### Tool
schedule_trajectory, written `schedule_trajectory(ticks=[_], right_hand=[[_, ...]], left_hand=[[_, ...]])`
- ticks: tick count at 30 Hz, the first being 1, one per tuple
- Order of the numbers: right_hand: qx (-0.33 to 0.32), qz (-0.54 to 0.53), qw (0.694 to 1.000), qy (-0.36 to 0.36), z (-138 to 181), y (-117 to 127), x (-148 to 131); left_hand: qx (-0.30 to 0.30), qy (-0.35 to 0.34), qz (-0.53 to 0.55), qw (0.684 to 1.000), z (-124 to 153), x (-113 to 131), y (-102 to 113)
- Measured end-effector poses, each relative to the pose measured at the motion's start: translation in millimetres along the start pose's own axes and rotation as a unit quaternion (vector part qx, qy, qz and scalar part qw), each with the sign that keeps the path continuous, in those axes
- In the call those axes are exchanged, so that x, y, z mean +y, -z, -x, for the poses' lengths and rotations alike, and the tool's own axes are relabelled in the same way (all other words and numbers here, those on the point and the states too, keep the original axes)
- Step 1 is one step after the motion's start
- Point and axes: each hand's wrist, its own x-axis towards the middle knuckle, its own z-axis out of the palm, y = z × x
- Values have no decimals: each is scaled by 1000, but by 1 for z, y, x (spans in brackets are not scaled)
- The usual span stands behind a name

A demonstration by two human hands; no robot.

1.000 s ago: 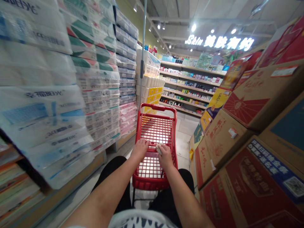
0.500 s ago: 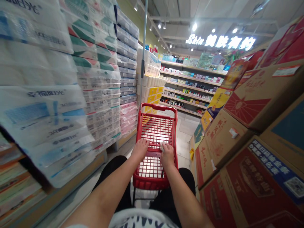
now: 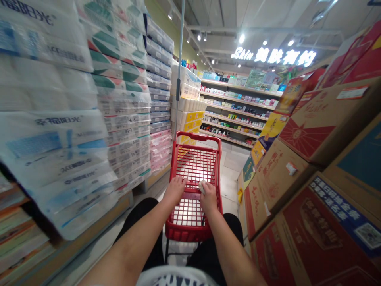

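A red plastic shopping cart (image 3: pixel 193 229) with a mesh basket stands in front of my legs. My left hand (image 3: pixel 176 189) is curled over the left part of the cart's middle bar, its fingertips pointing forward. Pinched in my right hand (image 3: pixel 208 197), at the right part of that bar, is a small crumpled white wad (image 3: pixel 202 186), which looks like tissue or cloth. Whether the right fingers also grip the bar is hidden. White floor tiles show through the mesh.
Tall stacks of tissue packs (image 3: pixel 77 159) line the left side on a low platform. Cardboard cartons (image 3: pixel 300 159) are piled close on the right. Ahead, the tiled aisle (image 3: pixel 233 159) leads to shelves of small products (image 3: pixel 232 105). A thin upright pole (image 3: pixel 179 59) stands left of the cart.
The view has shifted slightly. Both hands keep their places on the cart, and the white wad stays in my right hand.
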Motion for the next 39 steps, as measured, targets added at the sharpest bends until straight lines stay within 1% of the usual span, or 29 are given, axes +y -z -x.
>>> schedule_trajectory(ticks=[2, 3, 6, 8, 9, 12, 14, 16, 18, 20, 21, 24, 26, 30, 32, 35, 36, 37, 39], right_hand=[[-26, -14, 999, 35, 0, -1, 0], [-25, -15, 999, 36, 0, -1, 0], [16, 3, 1000, -14, -1, 1, -1], [29, 7, 999, -27, -1, 1, -3], [21, 2, 1000, -16, -1, 1, -4], [-36, -24, 998, 46, 0, -1, -9], [-50, -29, 997, 54, 1, -3, -10], [-27, -16, 999, 19, 0, -3, -9], [17, 6, 999, -36, -2, 0, -6], [41, 13, 997, -63, -3, 2, -1], [37, 9, 998, -56, -3, 3, 1], [-12, -20, 1000, 12, -1, 2, 4], [-22, -30, 999, 33, 0, 1, 4], [34, -13, 999, -20, -2, 0, 3], [21, -13, 1000, -8, -2, 0, 2], [-43, -27, 997, 54, -1, -1, -2], [-52, -29, 996, 60, 0, -1, -3], [-49, -29, 997, 53, 0, -2, -4], [-16, -20, 1000, 16, -1, -2, -4]], left_hand=[[1, 1, 7, 1000, 0, 0, 0], [3, 2, 8, 1000, 0, 0, -1], [11, 0, 0, 1000, 1, -1, -3], [15, -2, -7, 1000, 0, -1, -5], [15, -3, -10, 1000, 0, -2, -5], [14, -5, -15, 1000, -1, -5, -7], [10, -6, -14, 1000, -1, -7, -8], [6, -4, -8, 1000, 0, -9, -9], [5, 0, -4, 1000, 0, -9, -9], [10, 1, -4, 1000, -1, -7, -9], [12, 1, -5, 1000, -1, -6, -8], [13, 3, -5, 1000, -2, -4, -8], [14, 4, -5, 1000, -2, -3, -8], [12, 1, -3, 1000, -2, -3, -9], [11, -1, -5, 1000, -2, -4, -8], [12, -4, -15, 1000, -2, -5, -7], [11, -5, -17, 1000, -1, -5, -7], [10, -5, -18, 1000, -1, -6, -6], [6, -2, -16, 1000, -1, -6, -6]])
